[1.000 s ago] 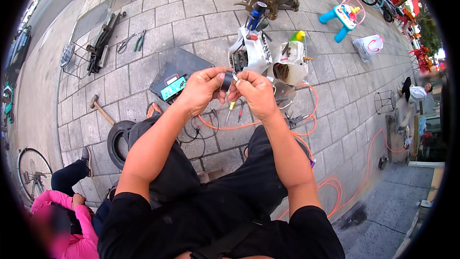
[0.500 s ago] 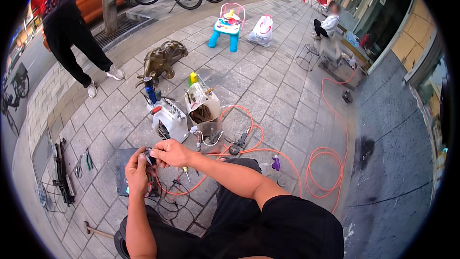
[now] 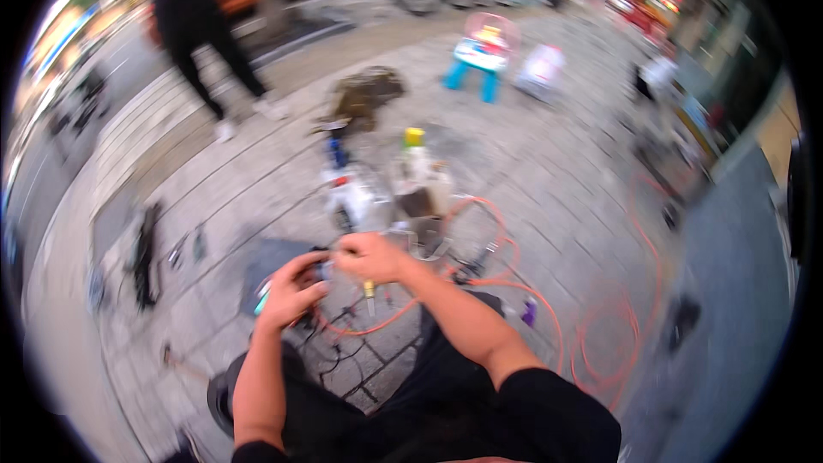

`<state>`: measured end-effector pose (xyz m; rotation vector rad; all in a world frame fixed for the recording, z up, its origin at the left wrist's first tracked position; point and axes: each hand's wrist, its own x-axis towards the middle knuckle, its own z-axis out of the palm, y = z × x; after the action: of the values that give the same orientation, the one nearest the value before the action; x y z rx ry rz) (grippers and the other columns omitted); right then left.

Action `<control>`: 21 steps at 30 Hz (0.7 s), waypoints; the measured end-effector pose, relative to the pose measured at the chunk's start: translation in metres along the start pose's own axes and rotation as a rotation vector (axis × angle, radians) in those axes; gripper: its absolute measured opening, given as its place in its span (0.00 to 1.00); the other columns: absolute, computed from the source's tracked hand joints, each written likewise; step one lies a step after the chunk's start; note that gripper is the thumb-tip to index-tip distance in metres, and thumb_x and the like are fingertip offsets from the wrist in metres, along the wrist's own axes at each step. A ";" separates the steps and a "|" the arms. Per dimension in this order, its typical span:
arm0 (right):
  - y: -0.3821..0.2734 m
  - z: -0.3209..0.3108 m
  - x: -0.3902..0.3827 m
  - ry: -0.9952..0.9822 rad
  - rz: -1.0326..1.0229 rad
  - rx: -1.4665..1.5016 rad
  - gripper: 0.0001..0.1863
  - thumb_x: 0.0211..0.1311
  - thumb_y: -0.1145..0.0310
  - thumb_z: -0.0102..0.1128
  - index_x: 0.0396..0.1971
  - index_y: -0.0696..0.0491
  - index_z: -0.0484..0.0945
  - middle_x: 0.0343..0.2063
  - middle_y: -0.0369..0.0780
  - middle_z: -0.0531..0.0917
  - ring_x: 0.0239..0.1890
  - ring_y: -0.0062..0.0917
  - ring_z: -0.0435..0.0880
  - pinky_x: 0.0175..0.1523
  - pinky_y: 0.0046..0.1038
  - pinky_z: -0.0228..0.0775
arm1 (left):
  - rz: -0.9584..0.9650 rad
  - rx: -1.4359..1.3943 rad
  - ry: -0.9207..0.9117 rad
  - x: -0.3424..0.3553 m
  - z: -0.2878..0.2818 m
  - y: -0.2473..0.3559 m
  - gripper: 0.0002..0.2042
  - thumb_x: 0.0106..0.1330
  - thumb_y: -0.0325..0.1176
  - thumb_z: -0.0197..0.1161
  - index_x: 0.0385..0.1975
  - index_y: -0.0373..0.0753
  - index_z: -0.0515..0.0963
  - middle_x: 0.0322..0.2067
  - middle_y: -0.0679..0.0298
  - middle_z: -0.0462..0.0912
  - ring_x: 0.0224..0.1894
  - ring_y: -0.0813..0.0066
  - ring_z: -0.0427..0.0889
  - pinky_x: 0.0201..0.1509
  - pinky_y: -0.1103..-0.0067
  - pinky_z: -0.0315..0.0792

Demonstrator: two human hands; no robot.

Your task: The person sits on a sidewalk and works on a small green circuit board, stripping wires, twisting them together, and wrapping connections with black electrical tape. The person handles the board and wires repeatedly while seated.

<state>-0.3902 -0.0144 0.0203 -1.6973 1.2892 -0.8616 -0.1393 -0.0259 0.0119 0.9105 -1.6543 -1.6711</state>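
Observation:
My left hand [image 3: 297, 290] is curled around a small dark object [image 3: 322, 270], blurred and partly hidden. Beside it my right hand [image 3: 369, 255] is closed in a pinch at that object's edge; what its fingers hold cannot be made out. Below them a yellow-handled screwdriver [image 3: 369, 294] and thin black cables [image 3: 339, 356] lie on the paving. Behind the hands is a dark toolbox [image 3: 266, 253]. Two white containers of tools [image 3: 360, 201] stand farther back, with a blue canister and a yellow-topped bottle [image 3: 415, 137].
Orange hose [image 3: 557, 326] loops rightward. A hammer [image 3: 184, 362] and tire [image 3: 221, 399] lie left, near a dark frame [image 3: 146, 253]. Beyond are a bronze animal figure [image 3: 360, 94], child's toy table [image 3: 476, 60], white bag [image 3: 540, 73], a standing person [image 3: 201, 34] and a seated person [image 3: 656, 77].
The head view has swung and is now motion-blurred, shifting the scene rightward since half a second ago. My hands stay together, with the left fingers now more curled over the dark object.

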 end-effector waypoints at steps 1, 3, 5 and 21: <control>0.008 -0.001 0.002 0.012 -0.028 -0.061 0.16 0.69 0.58 0.63 0.36 0.57 0.86 0.27 0.46 0.85 0.30 0.29 0.84 0.39 0.36 0.76 | -0.093 0.017 -0.025 0.000 -0.003 0.003 0.28 0.65 0.22 0.75 0.66 0.32 0.76 0.50 0.61 0.85 0.51 0.74 0.84 0.55 0.74 0.81; 0.003 0.000 0.002 0.058 0.062 -0.070 0.17 0.68 0.56 0.64 0.38 0.57 0.87 0.29 0.47 0.87 0.32 0.33 0.87 0.40 0.37 0.77 | -0.029 -0.078 -0.007 0.002 -0.005 -0.005 0.30 0.64 0.21 0.75 0.68 0.35 0.75 0.55 0.60 0.84 0.57 0.72 0.83 0.60 0.73 0.80; 0.008 -0.002 0.002 0.106 0.092 -0.121 0.18 0.69 0.54 0.64 0.39 0.56 0.88 0.30 0.48 0.88 0.32 0.38 0.88 0.41 0.38 0.77 | 0.083 -0.155 0.030 0.009 -0.005 -0.008 0.32 0.65 0.20 0.74 0.70 0.34 0.72 0.56 0.60 0.83 0.59 0.71 0.82 0.63 0.72 0.78; 0.028 0.013 -0.043 -0.532 0.260 -0.742 0.17 0.66 0.58 0.70 0.48 0.52 0.90 0.41 0.46 0.92 0.42 0.46 0.90 0.51 0.43 0.81 | 0.271 -0.423 0.096 0.005 -0.014 -0.012 0.37 0.65 0.13 0.70 0.74 0.37 0.65 0.71 0.56 0.72 0.70 0.60 0.77 0.69 0.70 0.78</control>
<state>-0.4008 0.0254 -0.0126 -2.0440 1.4802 0.2718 -0.1307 -0.0379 -0.0002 0.5247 -1.2284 -1.6680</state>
